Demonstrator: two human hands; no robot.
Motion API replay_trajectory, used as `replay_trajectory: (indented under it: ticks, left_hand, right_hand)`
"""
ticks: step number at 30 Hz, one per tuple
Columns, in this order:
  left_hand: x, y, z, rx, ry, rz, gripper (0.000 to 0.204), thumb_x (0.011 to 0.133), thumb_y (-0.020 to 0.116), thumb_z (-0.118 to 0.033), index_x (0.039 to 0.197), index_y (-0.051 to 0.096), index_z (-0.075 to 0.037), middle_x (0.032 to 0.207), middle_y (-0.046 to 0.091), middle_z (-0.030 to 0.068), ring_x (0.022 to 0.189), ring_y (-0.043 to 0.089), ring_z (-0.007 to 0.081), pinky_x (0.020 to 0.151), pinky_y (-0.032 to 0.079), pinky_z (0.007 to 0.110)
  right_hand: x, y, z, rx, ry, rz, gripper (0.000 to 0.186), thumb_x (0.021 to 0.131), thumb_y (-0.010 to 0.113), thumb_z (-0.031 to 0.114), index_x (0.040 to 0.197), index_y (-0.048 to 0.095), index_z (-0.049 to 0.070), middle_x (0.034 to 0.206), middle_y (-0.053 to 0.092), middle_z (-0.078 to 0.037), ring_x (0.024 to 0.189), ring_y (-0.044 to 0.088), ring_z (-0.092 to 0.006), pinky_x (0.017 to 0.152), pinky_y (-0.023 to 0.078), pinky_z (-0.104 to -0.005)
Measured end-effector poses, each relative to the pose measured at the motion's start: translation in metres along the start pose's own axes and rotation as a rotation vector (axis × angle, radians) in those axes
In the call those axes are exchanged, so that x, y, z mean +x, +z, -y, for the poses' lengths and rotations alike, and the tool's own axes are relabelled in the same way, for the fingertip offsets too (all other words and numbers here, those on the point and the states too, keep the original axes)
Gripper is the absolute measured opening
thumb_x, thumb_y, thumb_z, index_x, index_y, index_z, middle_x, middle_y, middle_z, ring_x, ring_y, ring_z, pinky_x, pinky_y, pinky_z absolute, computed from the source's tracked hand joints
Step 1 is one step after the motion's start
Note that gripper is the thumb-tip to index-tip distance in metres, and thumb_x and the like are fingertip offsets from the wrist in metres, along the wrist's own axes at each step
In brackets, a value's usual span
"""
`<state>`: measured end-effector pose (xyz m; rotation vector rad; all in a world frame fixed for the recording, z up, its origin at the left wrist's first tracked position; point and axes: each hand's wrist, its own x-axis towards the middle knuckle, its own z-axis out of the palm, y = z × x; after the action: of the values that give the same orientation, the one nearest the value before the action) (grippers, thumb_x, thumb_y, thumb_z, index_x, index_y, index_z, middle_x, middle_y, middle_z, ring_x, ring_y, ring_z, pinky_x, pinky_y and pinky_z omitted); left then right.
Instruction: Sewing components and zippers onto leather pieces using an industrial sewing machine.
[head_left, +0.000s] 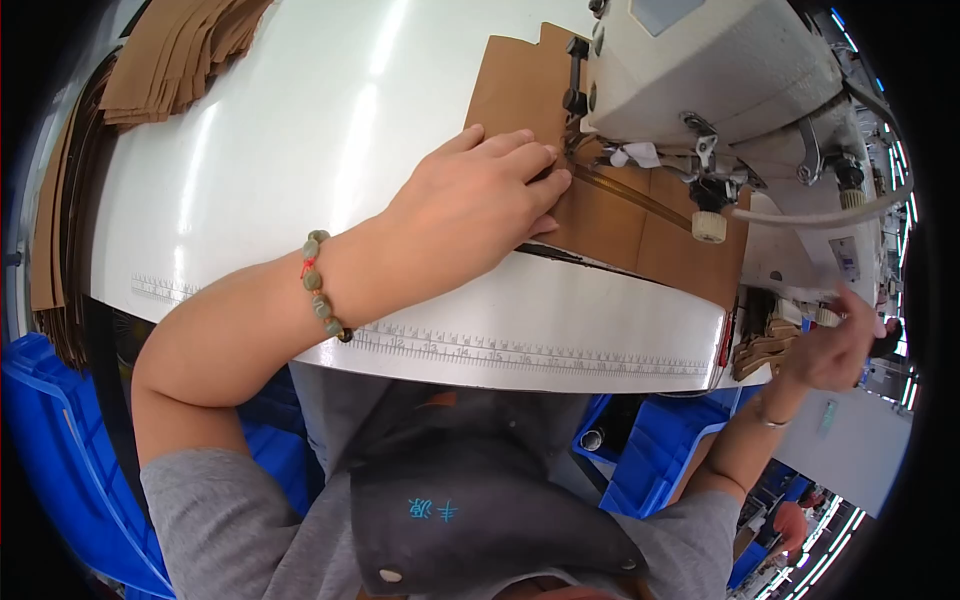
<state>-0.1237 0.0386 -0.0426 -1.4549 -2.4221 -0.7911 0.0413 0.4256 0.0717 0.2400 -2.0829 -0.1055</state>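
Observation:
A flat brown leather-like panel lies on the white table under the head of a white sewing machine. A narrow strip that looks like a zipper runs slantwise across it. My left hand rests flat on the panel's left part, its fingers spread close to the needle area, which is partly hidden. My right hand is raised off the panel, to the right of the machine's front. Its fingers are apart, somewhat blurred, and I see nothing in them.
Stacked brown pieces lie at the far left, with more hanging over the left edge. A printed ruler runs along the table's near edge. Small brown pieces sit at the right. Blue bins stand below the table.

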Motion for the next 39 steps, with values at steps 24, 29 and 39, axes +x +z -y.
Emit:
replay_trajectory:
  ticks: [24, 29, 39]
  left_hand:
    - [-0.004, 0.012, 0.001, 0.162, 0.010, -0.011, 0.039, 0.092, 0.074, -0.028, 0.124, 0.070, -0.007, 0.125, 0.068, 0.0030, 0.121, 0.062, 0.0205, 0.100, 0.050, 0.033]
    - [-0.002, 0.014, 0.002, 0.166, 0.008, -0.014, 0.038, 0.092, 0.074, -0.028, 0.124, 0.070, -0.006, 0.125, 0.068, 0.0031, 0.121, 0.062, 0.0202, 0.100, 0.050, 0.033]
    - [-0.005, 0.009, 0.001, 0.176, -0.004, 0.006, 0.036, 0.093, 0.073, -0.028, 0.122, 0.071, -0.007, 0.123, 0.069, 0.0029, 0.119, 0.062, 0.0197, 0.100, 0.050, 0.032]
  right_hand:
    - [-0.083, -0.113, -0.367, -0.079, 0.930, 0.109, 0.053, 0.107, 0.052, 0.041, 0.142, 0.063, 0.002, 0.124, 0.069, -0.011, 0.100, 0.066, -0.0218, 0.078, 0.058, -0.0349]
    - [-0.083, -0.109, -0.390, -0.253, 0.966, 0.192, 0.056, 0.107, 0.052, 0.045, 0.150, 0.059, 0.010, 0.120, 0.069, -0.011, 0.098, 0.066, -0.0215, 0.073, 0.056, -0.0312]
    - [-0.120, -0.071, -0.321, 0.128, 1.073, 0.012, 0.034, 0.105, 0.054, 0.020, 0.130, 0.067, 0.000, 0.121, 0.070, -0.008, 0.098, 0.066, -0.0184, 0.077, 0.057, -0.0324]
